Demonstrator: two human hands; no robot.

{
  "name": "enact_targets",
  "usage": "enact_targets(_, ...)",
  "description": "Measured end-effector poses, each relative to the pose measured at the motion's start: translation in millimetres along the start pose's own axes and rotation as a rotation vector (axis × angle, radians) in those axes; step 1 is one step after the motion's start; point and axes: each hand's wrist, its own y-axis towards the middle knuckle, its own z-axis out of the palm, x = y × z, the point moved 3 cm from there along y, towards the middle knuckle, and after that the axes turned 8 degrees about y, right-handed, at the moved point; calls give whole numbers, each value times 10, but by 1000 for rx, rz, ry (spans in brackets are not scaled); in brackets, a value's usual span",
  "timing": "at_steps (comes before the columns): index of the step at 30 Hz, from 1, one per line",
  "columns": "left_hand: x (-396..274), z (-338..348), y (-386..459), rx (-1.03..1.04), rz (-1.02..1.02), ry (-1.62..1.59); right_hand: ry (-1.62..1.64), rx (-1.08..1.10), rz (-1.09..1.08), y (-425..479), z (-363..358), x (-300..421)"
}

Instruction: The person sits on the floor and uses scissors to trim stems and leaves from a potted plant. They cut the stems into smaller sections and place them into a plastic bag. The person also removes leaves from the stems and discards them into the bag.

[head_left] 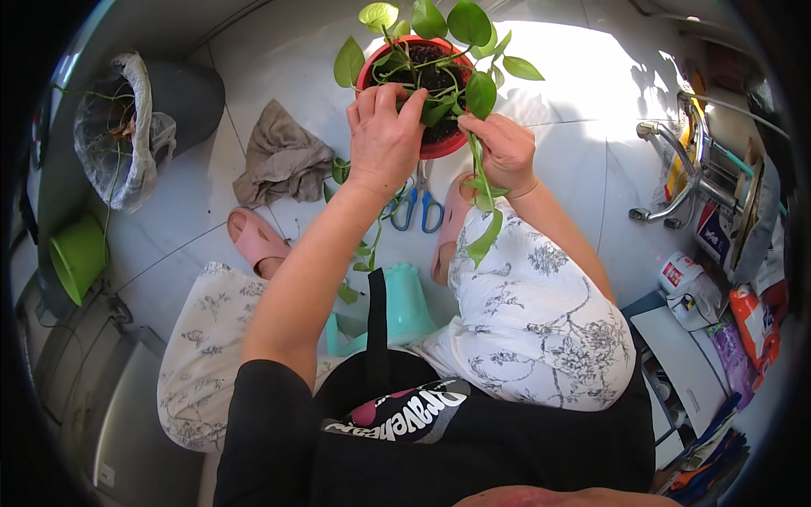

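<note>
A red plastic pot (443, 149) of dark soil stands on the tiled floor, with a leafy green pothos plant (469, 23) in it. My left hand (388, 136) reaches over the pot's near left rim, thumb and fingers bent among the stems; whether it grips one is hidden by leaves. At the near right rim, my right hand (500, 149) pinches a pothos vine (479, 171) whose leaves hang down over my trouser leg. Blue-handled scissors (418, 206) lie on the floor just below the pot, between my feet. Another vine trails behind my left forearm.
A crumpled brown cloth (279, 155) lies left of the pot. Farther left are a bin with a plastic liner (142, 127) holding plant scraps and a green pot (79, 256). A turquoise stool (405, 304) is under me. A chrome-legged item (690, 171) stands at right.
</note>
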Motion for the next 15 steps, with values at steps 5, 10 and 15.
enact_targets(5, -39, 33, 1, -5, 37, 61, 113, -214, -67, 174, -18, 178)
enact_targets(10, -24, 40, 15, -8, 30, 22, -205, -94, -104, 478, 50, 135)
enact_targets(15, -3, 43, 34, -20, 32, 45, -330, 42, -110, 465, 184, -114)
